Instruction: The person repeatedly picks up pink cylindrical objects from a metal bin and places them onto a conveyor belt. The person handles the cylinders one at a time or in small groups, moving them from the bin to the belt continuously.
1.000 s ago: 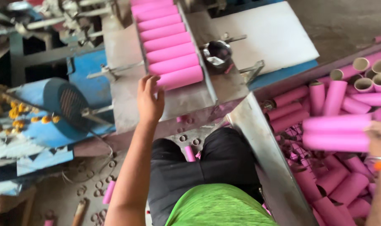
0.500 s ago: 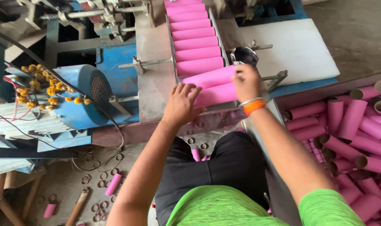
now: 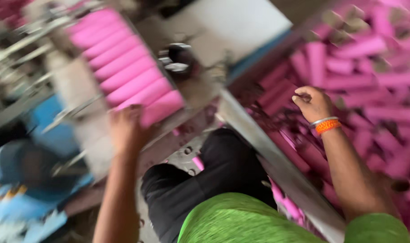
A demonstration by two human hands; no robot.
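Over at the near end of the sloping metal feed tray (image 3: 74, 85), the person's left hand (image 3: 126, 130) is resting against the lowest of the pink cardboard tubes (image 3: 162, 108) lined up crosswise in a row; the blur is hiding the fingers, so I cannot tell whether they are gripping or just touching. On the other side of the grey metal bin wall (image 3: 277, 166), the right hand (image 3: 313, 103), with a silver bangle and an orange band (image 3: 326, 126) at the wrist, is reaching down into the heap of loose pink tubes (image 3: 371, 81) filling the bin. Its fingers are curling loosely among the tubes, and nothing is clearly being clasped. A dark round metal part (image 3: 178, 60) is sitting just beside the tray's right edge, with a pale flat panel (image 3: 232, 22) behind it. Below, the person's black trousers (image 3: 205, 180) and green shirt (image 3: 241, 220) are showing between the two arms. A blue machine housing (image 3: 38, 153) is blurring past on the left.
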